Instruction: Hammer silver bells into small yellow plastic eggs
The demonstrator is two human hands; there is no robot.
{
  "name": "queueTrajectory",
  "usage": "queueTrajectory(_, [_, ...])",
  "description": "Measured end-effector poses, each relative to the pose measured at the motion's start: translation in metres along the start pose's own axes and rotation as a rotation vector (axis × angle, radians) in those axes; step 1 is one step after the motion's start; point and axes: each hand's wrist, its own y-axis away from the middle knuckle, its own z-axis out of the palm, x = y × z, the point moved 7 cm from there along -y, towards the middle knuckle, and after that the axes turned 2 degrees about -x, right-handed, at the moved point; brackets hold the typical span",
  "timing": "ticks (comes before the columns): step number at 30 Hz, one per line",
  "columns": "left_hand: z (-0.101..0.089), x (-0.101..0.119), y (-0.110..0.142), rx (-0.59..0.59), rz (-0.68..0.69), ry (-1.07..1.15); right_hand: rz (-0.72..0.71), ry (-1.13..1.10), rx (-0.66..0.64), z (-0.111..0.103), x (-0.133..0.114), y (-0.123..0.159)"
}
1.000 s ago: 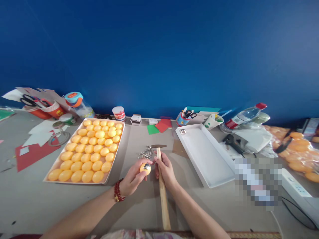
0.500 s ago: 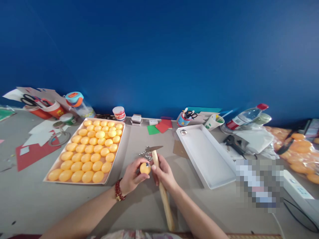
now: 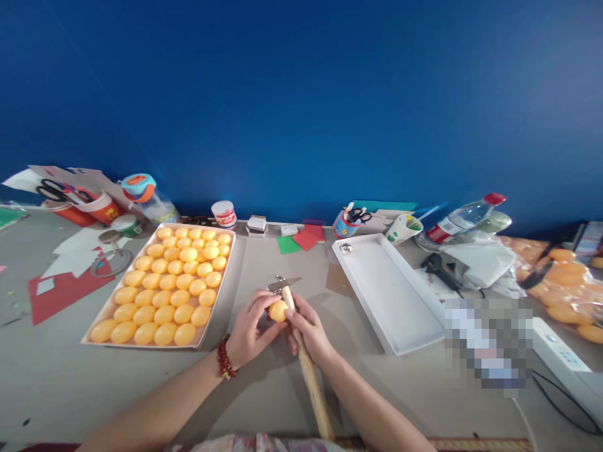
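My left hand (image 3: 249,329), with a red bead bracelet at the wrist, pinches a small orange ball (image 3: 277,311) just above the table. My right hand (image 3: 308,331) is closed round the wooden handle of a small hammer (image 3: 306,364); its metal head (image 3: 284,284) sits right above the ball. The pile of small metal pieces behind the ball is mostly hidden by my hands. A tray (image 3: 214,320) packed with several orange balls (image 3: 174,282) lies to the left of my left hand.
An empty white tray (image 3: 391,295) lies to the right. Along the blue wall stand cups with scissors (image 3: 351,223), a small tub (image 3: 225,213), coloured paper (image 3: 301,241), a water bottle (image 3: 464,220) and a glue gun (image 3: 443,269). A bag of orange balls (image 3: 563,282) and a power strip (image 3: 565,364) sit far right.
My right hand tilted the hammer left, bringing its head down over the ball. My left hand raised the ball slightly and turned it toward the hammer head.
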Motion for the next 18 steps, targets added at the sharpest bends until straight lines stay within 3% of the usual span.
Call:
queueTrajectory(4, [0.002, 0.007, 0.000, -0.049, 0.101, -0.132, -0.045, 0.056, 0.055, -0.004, -0.001, 0.000])
queueTrajectory(8, [0.003, 0.007, 0.000, -0.072, 0.088, -0.136, -0.083, 0.118, 0.096, -0.010, -0.004, 0.001])
queueTrajectory(13, [0.004, 0.006, -0.001, -0.095, 0.042, -0.137, -0.064, 0.132, 0.071, -0.008, -0.005, 0.001])
queueTrajectory(18, [0.003, 0.010, 0.000, -0.077, 0.105, -0.178, -0.052, 0.062, 0.033, -0.004, -0.003, 0.001])
